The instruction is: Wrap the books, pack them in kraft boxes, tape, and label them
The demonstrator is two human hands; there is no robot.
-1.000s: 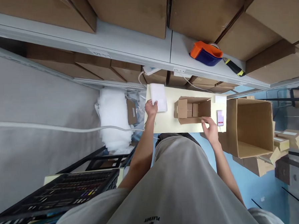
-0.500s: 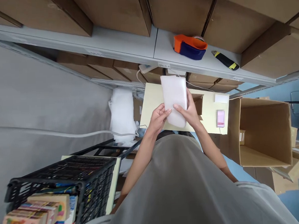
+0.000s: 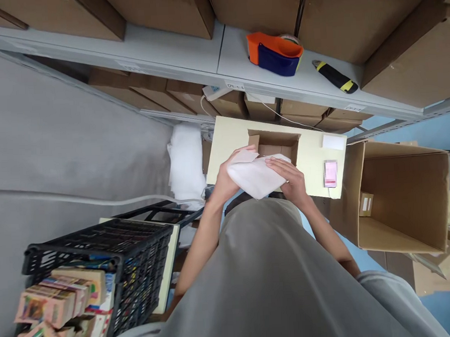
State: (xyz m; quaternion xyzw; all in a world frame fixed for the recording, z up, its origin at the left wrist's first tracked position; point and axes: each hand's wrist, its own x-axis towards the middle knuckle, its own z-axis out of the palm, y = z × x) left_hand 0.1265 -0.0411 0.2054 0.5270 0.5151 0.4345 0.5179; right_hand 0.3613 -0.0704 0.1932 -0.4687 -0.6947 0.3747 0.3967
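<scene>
A packet wrapped in white foam sheet (image 3: 258, 179) is held between my two hands, in front of my body and tilted. My left hand (image 3: 229, 176) grips its left end, with a flap of the foam (image 3: 244, 156) standing up by the fingers. Across its right end lie the fingers of my right hand (image 3: 290, 177), closed round that edge. What the foam covers is hidden. Just beyond the packet an open cardboard box (image 3: 272, 138) sits on the cream tabletop (image 3: 230, 130).
A phone (image 3: 330, 173) and a white label sheet (image 3: 333, 142) lie on the right of the tabletop. Above is a shelf with a tape dispenser (image 3: 275, 55) and a box cutter (image 3: 335, 76). A black crate (image 3: 139, 258) of books stands left, a large open carton (image 3: 403, 199) right.
The packet has tipped from upright to a slant and dropped lower, uncovering the box behind it. My hands have moved apart to its two ends.
</scene>
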